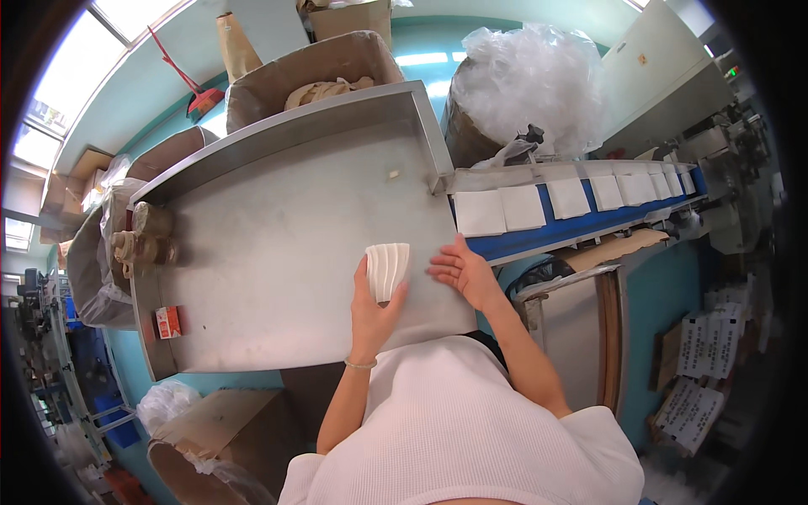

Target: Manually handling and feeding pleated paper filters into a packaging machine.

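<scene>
My left hand (376, 318) grips a small stack of white folded napkins (388, 268) over the near right part of a steel table (269, 227). Thumb and fingers clasp the stack from its two sides, and its layered edges show as wavy lines. To the right, my right hand (461, 271) holds nothing; its fingers are apart, close to the table's right edge. Just beyond it begins a blue conveyor belt (589, 220), on which several flat white napkins (478, 213) lie in a row, the nearest ones overlapping.
Rolls of brown tape (150, 236) and a small red-and-white box (167, 321) sit at the table's left end. A raised rim (286, 114) borders the far side. Behind stand a cardboard box (316, 63) and a bin heaped with clear plastic (539, 88). Another carton (227, 433) is below left.
</scene>
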`<state>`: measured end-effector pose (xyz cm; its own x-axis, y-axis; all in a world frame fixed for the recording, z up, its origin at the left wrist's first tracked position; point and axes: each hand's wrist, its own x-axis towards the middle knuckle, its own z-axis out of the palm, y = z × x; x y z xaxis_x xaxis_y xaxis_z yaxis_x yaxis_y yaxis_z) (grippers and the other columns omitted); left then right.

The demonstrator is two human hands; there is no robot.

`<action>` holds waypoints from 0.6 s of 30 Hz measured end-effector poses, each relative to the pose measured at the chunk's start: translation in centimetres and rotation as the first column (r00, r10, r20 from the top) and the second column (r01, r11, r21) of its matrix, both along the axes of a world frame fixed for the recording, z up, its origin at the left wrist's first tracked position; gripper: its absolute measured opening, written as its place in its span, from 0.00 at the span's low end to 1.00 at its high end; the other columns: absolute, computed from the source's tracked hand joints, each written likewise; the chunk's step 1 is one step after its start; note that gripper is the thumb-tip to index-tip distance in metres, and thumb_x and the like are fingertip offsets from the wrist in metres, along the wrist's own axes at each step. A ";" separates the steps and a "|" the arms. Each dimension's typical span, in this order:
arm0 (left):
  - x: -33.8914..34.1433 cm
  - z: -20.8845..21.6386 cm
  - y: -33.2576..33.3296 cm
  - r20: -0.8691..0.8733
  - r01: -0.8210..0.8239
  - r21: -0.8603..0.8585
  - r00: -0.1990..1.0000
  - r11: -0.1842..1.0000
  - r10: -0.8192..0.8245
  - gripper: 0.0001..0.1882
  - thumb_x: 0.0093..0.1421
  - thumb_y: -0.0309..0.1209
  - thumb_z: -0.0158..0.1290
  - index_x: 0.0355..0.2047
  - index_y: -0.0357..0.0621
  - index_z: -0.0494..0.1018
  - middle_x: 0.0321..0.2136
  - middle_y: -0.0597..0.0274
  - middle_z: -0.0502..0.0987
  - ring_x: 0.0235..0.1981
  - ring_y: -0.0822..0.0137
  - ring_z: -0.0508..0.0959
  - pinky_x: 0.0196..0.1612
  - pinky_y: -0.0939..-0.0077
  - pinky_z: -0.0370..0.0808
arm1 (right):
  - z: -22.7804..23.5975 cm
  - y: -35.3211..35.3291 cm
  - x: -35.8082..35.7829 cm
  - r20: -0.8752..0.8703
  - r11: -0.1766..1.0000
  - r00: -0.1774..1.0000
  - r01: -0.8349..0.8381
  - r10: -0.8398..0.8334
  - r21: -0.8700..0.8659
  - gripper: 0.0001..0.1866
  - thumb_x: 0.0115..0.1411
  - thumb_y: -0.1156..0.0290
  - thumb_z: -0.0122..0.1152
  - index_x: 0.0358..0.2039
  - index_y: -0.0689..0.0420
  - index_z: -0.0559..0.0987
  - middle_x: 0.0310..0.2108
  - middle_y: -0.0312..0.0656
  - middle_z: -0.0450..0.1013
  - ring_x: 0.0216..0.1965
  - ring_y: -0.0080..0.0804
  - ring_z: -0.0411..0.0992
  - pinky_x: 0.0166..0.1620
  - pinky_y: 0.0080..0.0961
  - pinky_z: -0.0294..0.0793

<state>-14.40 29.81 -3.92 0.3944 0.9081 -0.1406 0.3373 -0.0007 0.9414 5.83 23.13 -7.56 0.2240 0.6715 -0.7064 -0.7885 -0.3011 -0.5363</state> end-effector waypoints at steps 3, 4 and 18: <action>1.3 -1.4 -0.4 0.121 0.077 -0.106 0.991 0.991 -0.064 0.40 0.60 0.37 0.59 0.65 0.34 0.52 0.55 0.47 0.70 0.52 0.60 0.74 0.52 0.70 0.72 | 2.3 0.3 -3.9 0.708 0.931 0.624 -0.341 0.330 -0.133 0.30 0.64 0.46 0.57 0.48 0.65 0.73 0.38 0.42 0.74 0.37 0.24 0.71 0.40 0.20 0.70; 1.6 -1.6 -0.6 0.223 0.115 -0.206 0.972 0.972 -0.068 0.40 0.60 0.37 0.60 0.65 0.33 0.52 0.56 0.46 0.69 0.53 0.59 0.74 0.53 0.69 0.72 | 2.6 0.5 -5.1 0.786 0.961 0.591 -0.276 0.179 -0.012 0.28 0.65 0.48 0.56 0.47 0.65 0.74 0.36 0.39 0.74 0.35 0.21 0.69 0.39 0.18 0.69; 1.7 -1.5 -0.7 0.075 0.165 -0.067 0.984 0.984 -0.160 0.38 0.62 0.36 0.57 0.65 0.33 0.53 0.59 0.47 0.65 0.57 0.58 0.70 0.57 0.68 0.70 | 0.0 -1.5 0.4 0.211 0.965 0.942 0.258 -0.262 0.045 0.16 0.68 0.60 0.55 0.42 0.62 0.74 0.40 0.42 0.74 0.40 0.28 0.75 0.46 0.23 0.77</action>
<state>-12.74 29.08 -5.42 0.5465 0.8198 -0.1709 0.2725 0.0188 0.9620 6.26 21.59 -7.57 0.5365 0.5808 -0.6123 -0.7048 -0.0907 -0.7035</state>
